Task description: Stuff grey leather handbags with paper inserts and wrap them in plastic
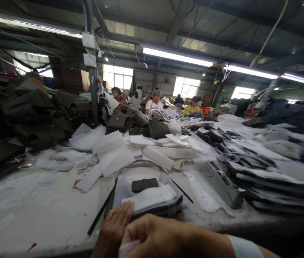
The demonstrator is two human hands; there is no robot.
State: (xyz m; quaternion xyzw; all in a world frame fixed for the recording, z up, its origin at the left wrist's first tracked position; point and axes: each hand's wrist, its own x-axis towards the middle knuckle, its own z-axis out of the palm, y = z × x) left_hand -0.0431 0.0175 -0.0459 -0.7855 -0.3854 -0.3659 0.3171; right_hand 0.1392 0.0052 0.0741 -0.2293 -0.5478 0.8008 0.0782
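A dark grey bag [177,206] lies flat on the worktable in front of me, its strap looped behind it. A folded white sheet [152,199] and a small dark wallet-like piece [144,184] rest on top. My left hand [115,222] lies with fingers stretched out at the bag's near left edge, touching the white sheet's corner. Crossing close beside it, my right hand [146,233] is closed, with curled fingers gripping a white piece [129,248] that looks like thin paper or cloth. Most of that piece is hidden below the hand and the frame edge.
A grey tape dispenser [218,182] stands right of the bag, beside stacked dark bag pieces [275,182]. Loose white sheets [114,150] spread behind. Finished-looking dark bags [154,125] stand farther back, and more bags [39,114] pile up left. Several people work beyond the table.
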